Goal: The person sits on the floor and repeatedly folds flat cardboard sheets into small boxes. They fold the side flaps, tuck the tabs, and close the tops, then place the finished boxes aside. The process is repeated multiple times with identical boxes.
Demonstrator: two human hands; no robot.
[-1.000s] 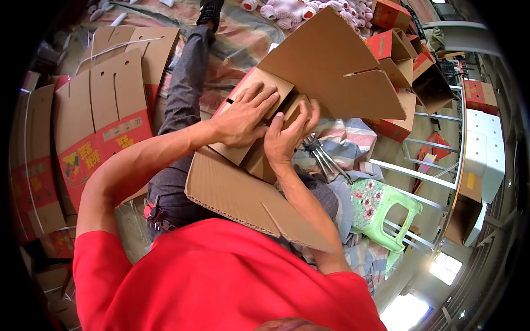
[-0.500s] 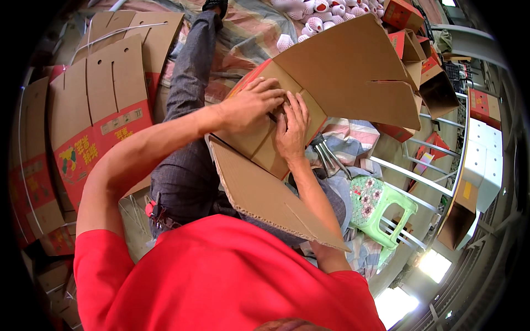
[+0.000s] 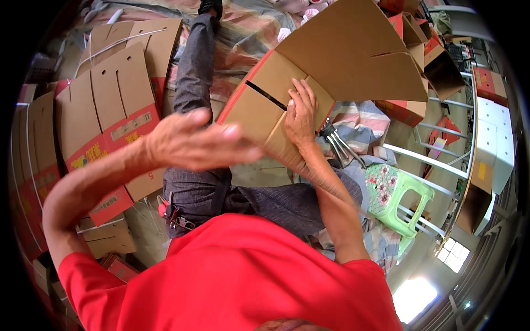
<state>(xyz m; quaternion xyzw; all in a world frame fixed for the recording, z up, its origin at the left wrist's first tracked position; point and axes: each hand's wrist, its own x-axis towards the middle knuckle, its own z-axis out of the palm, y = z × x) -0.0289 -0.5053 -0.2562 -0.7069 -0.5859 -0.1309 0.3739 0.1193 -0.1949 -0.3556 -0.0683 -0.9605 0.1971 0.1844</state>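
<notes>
- Box, smooth brown cardboard with flaps spread, rests on the lap.
- Right hand lies flat on its folded edge.
- Left hand hovers open, clear of it.
- Green stool stands right of it.

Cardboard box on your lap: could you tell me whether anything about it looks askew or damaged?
Nothing looks damaged. The cardboard box is only part folded, a dark gap showing between its flaps; the right hand presses on it, while the left hand hovers clear, blurred.
</notes>
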